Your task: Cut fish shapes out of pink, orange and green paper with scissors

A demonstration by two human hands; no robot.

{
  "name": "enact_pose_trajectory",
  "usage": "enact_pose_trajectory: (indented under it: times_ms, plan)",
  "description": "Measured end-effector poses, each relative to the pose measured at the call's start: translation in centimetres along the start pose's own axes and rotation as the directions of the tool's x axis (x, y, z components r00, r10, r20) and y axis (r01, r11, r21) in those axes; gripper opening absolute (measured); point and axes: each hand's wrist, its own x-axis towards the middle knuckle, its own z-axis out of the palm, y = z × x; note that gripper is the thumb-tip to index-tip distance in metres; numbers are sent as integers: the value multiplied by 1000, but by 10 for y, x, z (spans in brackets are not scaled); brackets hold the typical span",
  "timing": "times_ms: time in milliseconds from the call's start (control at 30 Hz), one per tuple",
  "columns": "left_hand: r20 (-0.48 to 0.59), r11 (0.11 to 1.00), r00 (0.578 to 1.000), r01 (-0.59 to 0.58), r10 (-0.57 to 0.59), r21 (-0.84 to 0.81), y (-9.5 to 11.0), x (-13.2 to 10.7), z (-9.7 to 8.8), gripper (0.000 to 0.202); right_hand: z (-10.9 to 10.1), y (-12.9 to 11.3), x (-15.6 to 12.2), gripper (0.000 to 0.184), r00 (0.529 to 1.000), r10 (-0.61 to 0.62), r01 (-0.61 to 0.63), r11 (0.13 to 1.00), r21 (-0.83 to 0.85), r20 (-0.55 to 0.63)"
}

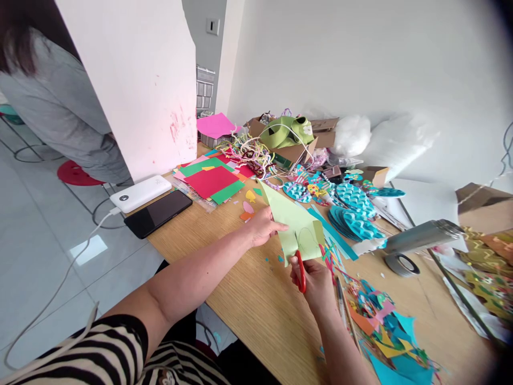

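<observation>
A sheet of pale green paper (286, 206) is held up over the wooden table by my left hand (266, 227), its fingers closed on the left edge. A curved outline is drawn near the paper's lower right part, and a slit runs beside it. My right hand (316, 280) grips red-handled scissors (300, 272) at the sheet's lower edge; the blades are mostly hidden by the paper. Small cut paper pieces, among them a yellow one (250, 195) and a pink one (248, 207), lie left of the sheet.
Red and green paper sheets (212, 182), a black phone (158, 214) and a white power bank (141, 193) lie on the left. Blue paper shapes (355, 219), a steel bottle (425, 237) and a tape roll (402, 264) are to the right. Colourful scraps (388, 326) lie nearer. A person (60, 107) sits beyond the partition.
</observation>
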Motion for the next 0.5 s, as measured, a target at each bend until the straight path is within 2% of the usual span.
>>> enact_pose_trajectory:
  times_ms: [500]
  plan:
    - [-49,998,999,-8,4,-64,2,0,1,43,-2,5,2,55,1000,20,-20,1000,-7,-17]
